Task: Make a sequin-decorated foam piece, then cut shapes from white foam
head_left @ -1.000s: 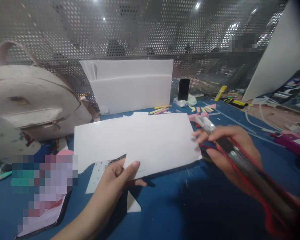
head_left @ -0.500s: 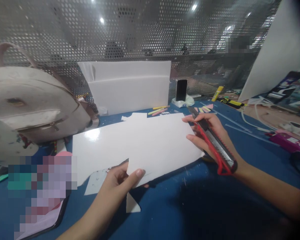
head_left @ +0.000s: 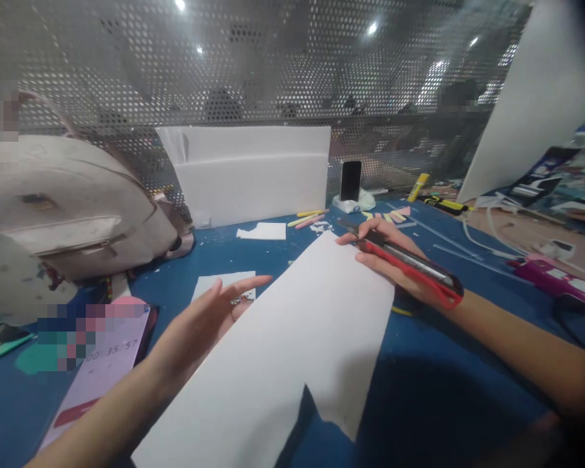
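A white sheet of card (head_left: pixel 297 325) lies at a slant before me, with a notch cut from its near edge. My right hand (head_left: pixel 394 244) holds a red and black utility knife (head_left: pixel 414 265), its blade pointing to the far left. The same hand's fingers touch the sheet's far right corner. Along the sheet's left edge, my left hand (head_left: pixel 199 325) is open, its fingers stretched out; some fingertips are hidden behind the card. Beyond that hand lies a smaller white paper piece (head_left: pixel 212 283) on the blue table (head_left: pixel 419 403).
A phone with a timer (head_left: pixel 102 364) lies at the left, near a pale backpack (head_left: pixel 78 208). At the back are a white board (head_left: pixel 258 182), pens (head_left: pixel 309 218), a paper scrap (head_left: pixel 268 231) and a standing phone (head_left: pixel 351 182). A purple device (head_left: pixel 560 279) lies right.
The card has turned so that its notched edge now faces me. My left hand has let go of its near edge and moved left. My right hand still holds the knife, now tilted flatter.
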Demonstrator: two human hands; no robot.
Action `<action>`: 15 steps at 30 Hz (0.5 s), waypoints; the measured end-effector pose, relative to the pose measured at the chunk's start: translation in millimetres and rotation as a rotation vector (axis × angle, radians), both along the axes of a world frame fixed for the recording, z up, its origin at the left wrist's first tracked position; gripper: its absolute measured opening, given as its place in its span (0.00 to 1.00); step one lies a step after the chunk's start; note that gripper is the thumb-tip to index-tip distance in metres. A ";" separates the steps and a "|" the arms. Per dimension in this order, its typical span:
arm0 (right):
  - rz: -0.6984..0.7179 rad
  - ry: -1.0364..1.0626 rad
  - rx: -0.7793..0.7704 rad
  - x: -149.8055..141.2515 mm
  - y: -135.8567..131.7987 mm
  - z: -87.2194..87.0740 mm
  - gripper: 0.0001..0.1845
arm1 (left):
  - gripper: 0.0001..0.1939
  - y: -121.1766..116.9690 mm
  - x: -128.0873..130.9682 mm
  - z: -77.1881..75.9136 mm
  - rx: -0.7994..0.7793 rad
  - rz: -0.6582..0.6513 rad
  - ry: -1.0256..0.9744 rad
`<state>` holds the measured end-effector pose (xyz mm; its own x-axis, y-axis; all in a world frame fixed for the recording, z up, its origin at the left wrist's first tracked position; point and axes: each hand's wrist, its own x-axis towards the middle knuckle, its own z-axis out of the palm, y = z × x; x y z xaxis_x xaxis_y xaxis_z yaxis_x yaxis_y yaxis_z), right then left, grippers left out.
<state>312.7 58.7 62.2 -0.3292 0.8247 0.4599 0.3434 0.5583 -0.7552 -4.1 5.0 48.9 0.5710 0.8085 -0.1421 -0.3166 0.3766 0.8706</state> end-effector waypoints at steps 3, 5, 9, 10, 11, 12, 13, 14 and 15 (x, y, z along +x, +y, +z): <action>-0.003 -0.066 0.024 -6.5 -2.8 -6.0 0.11 | 0.32 1.4 -0.5 12.6 -0.024 -0.068 0.168; 0.000 -0.066 0.023 -11.7 -4.8 -13.5 0.11 | 0.33 -0.1 -1.4 16.3 0.054 -0.086 0.418; 0.030 -0.041 -0.014 -19.7 -12.6 -20.8 0.13 | 0.35 -1.9 -4.0 5.8 0.294 -0.063 0.793; 0.024 -0.026 -0.014 -20.2 -16.5 -19.1 0.13 | 0.33 -2.0 -4.3 0.8 0.328 -0.046 0.831; 0.012 -0.011 -0.012 -19.9 -21.5 -16.2 0.12 | 0.31 -2.0 -4.4 -4.1 0.352 -0.024 0.856; 0.002 0.005 0.000 -19.1 -27.9 -12.7 0.09 | 0.29 -2.0 -4.3 -8.5 0.371 -0.003 0.872; -0.003 -0.009 -0.035 -17.9 -35.7 -9.4 0.05 | 0.28 -2.1 -4.0 -12.2 0.384 0.014 0.879; 0.022 -0.042 -0.087 -16.7 -44.7 -7.1 0.04 | 0.27 -2.1 -3.6 -14.9 0.389 0.016 0.881; 0.083 -0.100 -0.160 -15.9 -54.6 -6.4 0.09 | 0.26 -2.1 -3.2 -16.9 0.388 0.006 0.877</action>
